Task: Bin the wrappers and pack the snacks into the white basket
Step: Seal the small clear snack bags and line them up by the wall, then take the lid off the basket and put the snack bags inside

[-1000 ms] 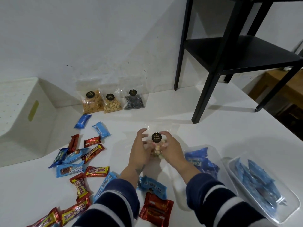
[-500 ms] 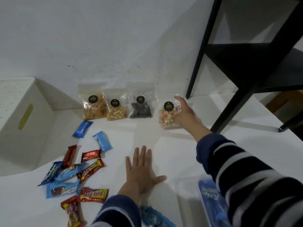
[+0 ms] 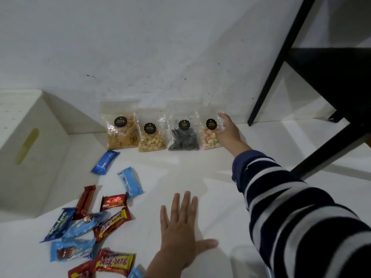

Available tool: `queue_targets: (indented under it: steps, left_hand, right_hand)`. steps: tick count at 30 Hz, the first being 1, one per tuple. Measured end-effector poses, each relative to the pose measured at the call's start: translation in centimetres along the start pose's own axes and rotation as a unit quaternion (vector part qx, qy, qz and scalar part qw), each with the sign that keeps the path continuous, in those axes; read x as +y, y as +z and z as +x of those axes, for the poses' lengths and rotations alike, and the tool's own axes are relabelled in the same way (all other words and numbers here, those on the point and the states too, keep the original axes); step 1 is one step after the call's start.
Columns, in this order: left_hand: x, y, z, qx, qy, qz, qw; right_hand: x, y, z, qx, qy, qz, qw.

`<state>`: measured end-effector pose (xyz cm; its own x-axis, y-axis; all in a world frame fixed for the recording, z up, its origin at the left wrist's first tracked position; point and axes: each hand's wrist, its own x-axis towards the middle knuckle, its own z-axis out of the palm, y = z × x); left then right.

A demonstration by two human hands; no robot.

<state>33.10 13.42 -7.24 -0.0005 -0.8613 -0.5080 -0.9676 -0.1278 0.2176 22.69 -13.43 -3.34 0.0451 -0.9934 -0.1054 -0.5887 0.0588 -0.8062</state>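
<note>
Pastel snack bag stands upright against the wall, upper centre-right of frame, last on the right in a row of four clear bags. Its left neighbour is the black licorice bag, edges touching or nearly so; further left are the peanut bag and the stick-cracker bag.

My right hand is at the pastel bag's right edge, arm fully stretched. Palm is against the bag's side, thumb up near the top corner. Can't tell whether the fingers are curled round the bag or just pressing flat on it.

My left hand is flat on the counter, fingers spread, holding nothing, lower centre, well apart from the bags.

The relation that matters: the bags' long axis is vertical, the row runs left-right along the wall, and the white basket sits at far left of frame, past the whole row. So the right hand is nearer the bag but furthest from the basket; I reckon any move to the basket crosses over the row, or goes via the left hand.

Loose bars are scattered lower left, between left hand and basket, none packed yet. Black shelf frame is upper right.
</note>
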Motion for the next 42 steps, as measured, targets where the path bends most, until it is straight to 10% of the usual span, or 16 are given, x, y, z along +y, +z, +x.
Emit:
queue_targets:
  steps: [17,42]
  left_hand:
    - [0.1,-3.0,-2.9,-0.002,0.033,-0.024,0.999]
    - [-12.8,-7.8,-39.1,0.186,-0.028,-0.114,0.976]
  right_hand:
    - [-0.2,-4.8,-23.8,-0.165,-0.025,-0.249,0.954]
    - [-17.7,-2.4,-53.8,-0.213,-0.177,-0.274,0.921]
